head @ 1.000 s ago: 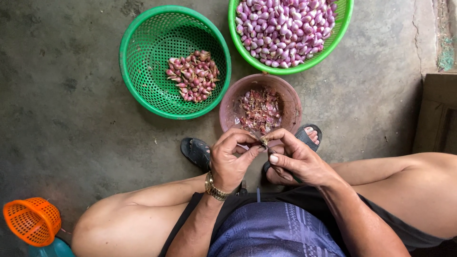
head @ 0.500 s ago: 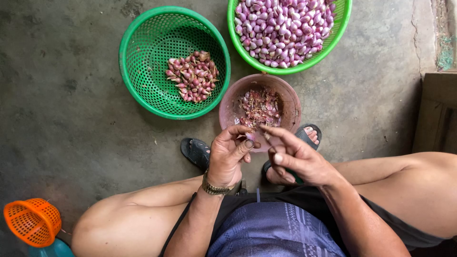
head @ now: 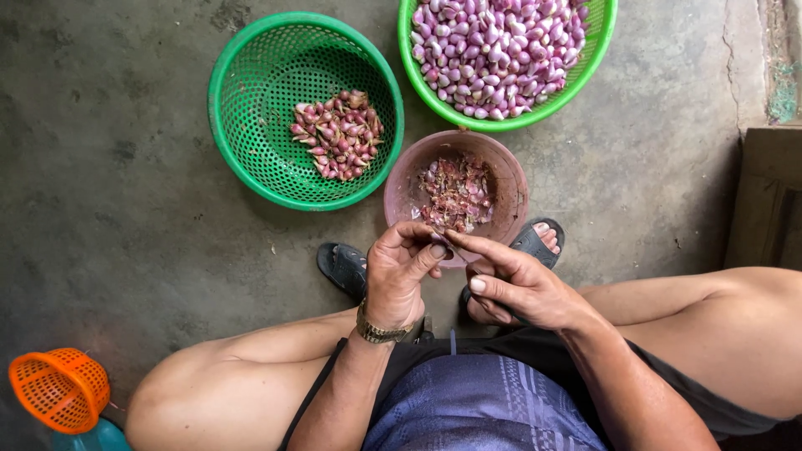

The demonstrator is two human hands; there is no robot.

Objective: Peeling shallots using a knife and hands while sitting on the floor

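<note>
The shallot (head: 440,243) is barely visible, pinched between the fingertips of both hands just over the near rim of the pink bowl (head: 401,188) of peelings. A second ago the hands were pressed together lower down, nearer the lap; now they have moved up to the bowl's edge. The left hand (head: 403,271) curls around the bulb, thumb on top; the right hand (head: 514,280) has its forefinger stretched to it. That suggests skin is coming off into the bowl.

Whether the right hand holds a blade cannot be told. The light green basket (head: 585,75) of peeled bulbs is cut off at the top. The dark green basket (head: 242,125) holds a small heap.
</note>
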